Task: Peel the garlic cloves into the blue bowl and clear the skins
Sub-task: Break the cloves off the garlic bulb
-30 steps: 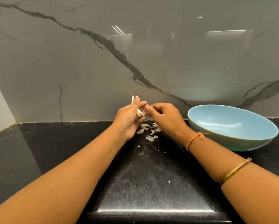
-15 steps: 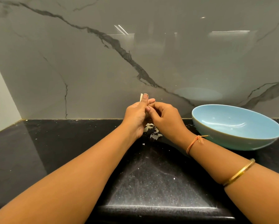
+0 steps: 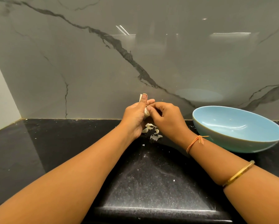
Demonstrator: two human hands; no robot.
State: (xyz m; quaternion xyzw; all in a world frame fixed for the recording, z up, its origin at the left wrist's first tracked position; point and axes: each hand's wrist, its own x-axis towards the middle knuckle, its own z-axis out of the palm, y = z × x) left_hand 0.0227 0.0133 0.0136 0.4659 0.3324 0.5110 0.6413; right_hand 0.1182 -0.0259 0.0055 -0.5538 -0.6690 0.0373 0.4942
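The left hand (image 3: 135, 118) grips the garlic (image 3: 146, 112) above the tabletop (image 3: 70, 143), thumb raised along it to steady it, while the right hand (image 3: 167, 121) curls its fingers (image 3: 153, 105) in to pinch the skin, likely to strip a piece off. Loose skins (image 3: 151, 128) lie directly beneath the hands, where they drop. The blue bowl (image 3: 224, 143) sits near on the right — handy for peeled cloves, none visible inside.

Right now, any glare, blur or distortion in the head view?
Head view: light streaks glare on the glossy grey marble backsplash, which mirrors the pale blue oval bowl; sheen on the black speckled countertop; wide-angle stretch toward the edges; the white garlic clove between left hand and right hand is sharp but small.
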